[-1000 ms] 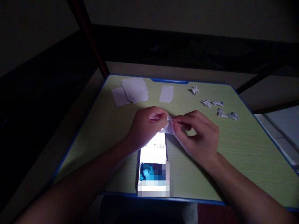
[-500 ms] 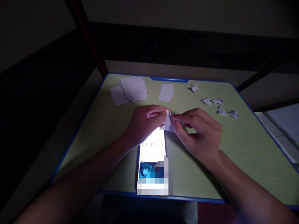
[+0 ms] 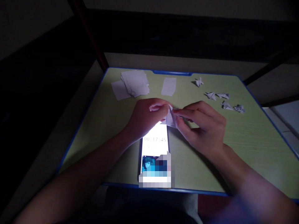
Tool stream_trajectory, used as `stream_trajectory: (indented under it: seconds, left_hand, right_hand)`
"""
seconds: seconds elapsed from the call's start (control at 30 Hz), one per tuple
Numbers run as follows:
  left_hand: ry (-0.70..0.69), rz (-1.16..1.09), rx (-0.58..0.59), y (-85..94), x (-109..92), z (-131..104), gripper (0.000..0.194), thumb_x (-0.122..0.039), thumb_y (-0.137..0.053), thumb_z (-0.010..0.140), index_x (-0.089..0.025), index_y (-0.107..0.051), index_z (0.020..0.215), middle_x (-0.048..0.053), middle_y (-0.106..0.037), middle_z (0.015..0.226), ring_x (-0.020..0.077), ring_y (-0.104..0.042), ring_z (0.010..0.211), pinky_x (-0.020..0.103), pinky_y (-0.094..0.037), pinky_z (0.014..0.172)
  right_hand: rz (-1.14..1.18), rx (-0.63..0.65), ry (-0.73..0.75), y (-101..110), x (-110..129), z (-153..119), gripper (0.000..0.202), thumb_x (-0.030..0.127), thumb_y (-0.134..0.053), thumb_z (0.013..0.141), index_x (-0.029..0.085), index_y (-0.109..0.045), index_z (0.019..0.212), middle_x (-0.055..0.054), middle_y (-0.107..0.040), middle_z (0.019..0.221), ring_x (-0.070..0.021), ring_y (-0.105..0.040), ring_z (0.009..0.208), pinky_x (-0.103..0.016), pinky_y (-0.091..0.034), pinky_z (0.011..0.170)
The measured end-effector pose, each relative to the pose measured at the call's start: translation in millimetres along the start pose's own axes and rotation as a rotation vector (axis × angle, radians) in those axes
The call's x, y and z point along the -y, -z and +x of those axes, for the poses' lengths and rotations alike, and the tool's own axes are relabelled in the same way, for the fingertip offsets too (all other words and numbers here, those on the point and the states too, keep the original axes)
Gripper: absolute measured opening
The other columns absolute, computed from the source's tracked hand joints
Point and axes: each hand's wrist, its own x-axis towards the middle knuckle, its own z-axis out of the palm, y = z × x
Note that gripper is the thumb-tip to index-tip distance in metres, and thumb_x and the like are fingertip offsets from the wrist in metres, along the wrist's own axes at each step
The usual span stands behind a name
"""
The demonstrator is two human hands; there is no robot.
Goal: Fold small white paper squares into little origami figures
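My left hand (image 3: 146, 117) and my right hand (image 3: 203, 127) meet over the middle of a green table (image 3: 252, 140). Both pinch a small piece of white folded paper (image 3: 171, 117) between fingertips, just above the top edge of a lit phone (image 3: 155, 155). The phone lies flat near the table's front edge and shows a timer reading. Part of the paper is hidden by my fingers.
A loose stack of white paper slips (image 3: 135, 83) lies at the back left, with one slip (image 3: 120, 90) beside it and another (image 3: 168, 86) further right. Several small folded paper figures (image 3: 221, 98) sit at the back right. The table has a blue rim (image 3: 171, 73); the surroundings are dark.
The view has shifted slightly, so the table sits a little higher in frame. My fingers have worked the folded paper, which now stands more upright between them. The phone timer advanced by one second.
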Motion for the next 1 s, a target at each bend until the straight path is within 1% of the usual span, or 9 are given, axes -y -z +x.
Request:
stream_trajectory:
  seconds: [0.13, 0.27, 0.4, 0.53, 0.6, 0.73, 0.87, 1.0]
  left_hand:
    - [-0.023, 0.026, -0.018, -0.5, -0.7, -1.0, 0.013, -0.016, -0.058, 0.075, -0.013, -0.071, 0.077, 0.0, -0.07, 0.068, 0.0083, -0.064, 0.059, 0.013, -0.051, 0.048]
    - [-0.023, 0.02, -0.008, -0.6, -0.5, -1.9, 0.012, -0.016, -0.058, 0.075, -0.014, -0.071, 0.075, -0.002, -0.07, 0.067, 0.0085, -0.064, 0.058, 0.014, -0.052, 0.047]
    - [-0.016, -0.019, -0.01, -0.7, -0.9, -1.7, 0.012, -0.017, -0.06, 0.075, -0.014, -0.071, 0.076, -0.002, -0.07, 0.066, 0.0067, -0.063, 0.054, 0.012, -0.051, 0.047]
    - [0.007, -0.046, -0.001, -1.7, -2.8, -1.0, 0.012, -0.017, -0.06, 0.075, -0.012, -0.071, 0.077, -0.002, -0.07, 0.066, 0.0055, -0.062, 0.053, 0.011, -0.05, 0.046]
    - [0.012, -0.041, -0.003, -2.2, -3.4, -0.8, 0.011, -0.016, -0.06, 0.075, -0.012, -0.07, 0.076, -0.002, -0.07, 0.067, 0.0055, -0.062, 0.053, 0.01, -0.05, 0.046]
    - [-0.019, -0.02, 0.001, -2.4, -2.2, -0.6, 0.009, -0.015, -0.059, 0.075, -0.012, -0.067, 0.073, -0.002, -0.069, 0.067, 0.007, -0.063, 0.057, 0.011, -0.051, 0.045]
    - [-0.036, -0.019, 0.012, -1.5, 1.2, 0.0, 0.009, -0.014, -0.057, 0.074, -0.013, -0.066, 0.072, -0.002, -0.068, 0.067, 0.0083, -0.064, 0.062, 0.013, -0.052, 0.048]
    - [-0.011, -0.062, 0.035, -0.6, 5.1, 0.4, 0.01, -0.017, -0.057, 0.074, -0.014, -0.067, 0.074, -0.002, -0.069, 0.072, 0.0092, -0.065, 0.065, 0.013, -0.05, 0.048]
  right_hand:
    - [0.013, 0.017, -0.034, 0.5, 0.7, -0.7, 0.019, 0.016, -0.064, 0.077, 0.027, -0.069, 0.091, -0.002, -0.065, 0.077, -0.0155, -0.059, 0.065, -0.029, -0.044, 0.054]
    - [0.033, -0.002, -0.056, 0.8, 2.1, -0.8, 0.019, 0.017, -0.066, 0.076, 0.029, -0.07, 0.091, -0.002, -0.066, 0.078, -0.0163, -0.06, 0.067, -0.03, -0.044, 0.056]
    - [0.035, -0.013, -0.071, 0.0, 3.4, 0.7, 0.018, 0.015, -0.065, 0.076, 0.027, -0.07, 0.088, -0.002, -0.065, 0.074, -0.0161, -0.06, 0.066, -0.031, -0.043, 0.057]
    - [0.051, -0.06, -0.069, -0.8, 3.6, 1.6, 0.015, 0.014, -0.066, 0.073, 0.023, -0.069, 0.085, -0.002, -0.062, 0.069, -0.0154, -0.058, 0.063, -0.03, -0.042, 0.055]
    - [0.054, -0.054, -0.068, -0.8, 3.9, 1.5, 0.016, 0.012, -0.066, 0.073, 0.022, -0.068, 0.085, -0.002, -0.062, 0.068, -0.0153, -0.058, 0.063, -0.03, -0.042, 0.056]
    - [0.038, -0.038, -0.069, -0.6, 4.5, 0.7, 0.018, 0.012, -0.065, 0.075, 0.024, -0.067, 0.087, -0.001, -0.062, 0.071, -0.0156, -0.059, 0.065, -0.03, -0.043, 0.057]
    - [0.039, -0.042, -0.02, -0.5, 3.5, -0.7, 0.022, 0.013, -0.066, 0.074, 0.026, -0.066, 0.091, 0.0, -0.063, 0.074, -0.0156, -0.059, 0.065, -0.03, -0.043, 0.055]
    - [-0.001, 0.004, -0.016, 2.0, 2.2, -2.5, 0.025, 0.013, -0.066, 0.076, 0.029, -0.067, 0.095, -0.002, -0.064, 0.079, -0.0176, -0.059, 0.068, -0.031, -0.043, 0.057]
